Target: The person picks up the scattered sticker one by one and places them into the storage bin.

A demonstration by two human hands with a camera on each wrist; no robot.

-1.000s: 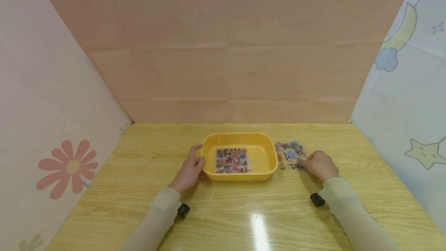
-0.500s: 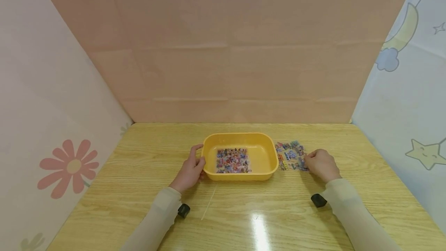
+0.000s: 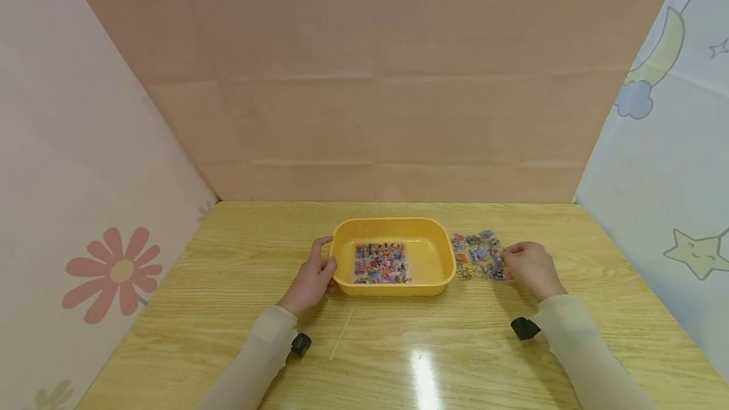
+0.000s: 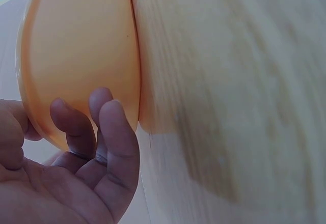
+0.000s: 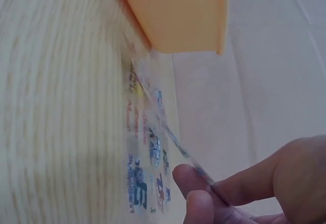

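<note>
My left hand (image 3: pixel 310 280) grips the left end of a yellow plastic basin (image 3: pixel 429 258), thumb at the rim; in the left wrist view several curled fingers (image 4: pixel 119 142) stand against its outer wall. Inside the basin, toward the left, lies a clear sticker sheet (image 3: pixel 381 263) crowded with small colourful figures. Right of the basin, my right hand (image 3: pixel 532 267) pinches the right edge of another clear sticker sheet (image 3: pixel 477 254) between thumb and fingers. In the right wrist view this sheet (image 5: pixel 175 140) slants up off the table, with printed figures (image 5: pixel 137 183) showing beneath it.
The wood-grain table (image 3: pixel 239 258) carries a thin pale line (image 3: pixel 342 334) in front of the basin. A pinkish-brown sheet (image 3: pixel 370 112) closes off the back. Patterned panels rise at the left (image 3: pixel 114 144) and right (image 3: pixel 655 176). Small black devices sit at both wrists.
My right hand has drawn slightly right and back along the sheet's right edge, and the sheet has tilted up at that side. The left hand and basin stay put.
</note>
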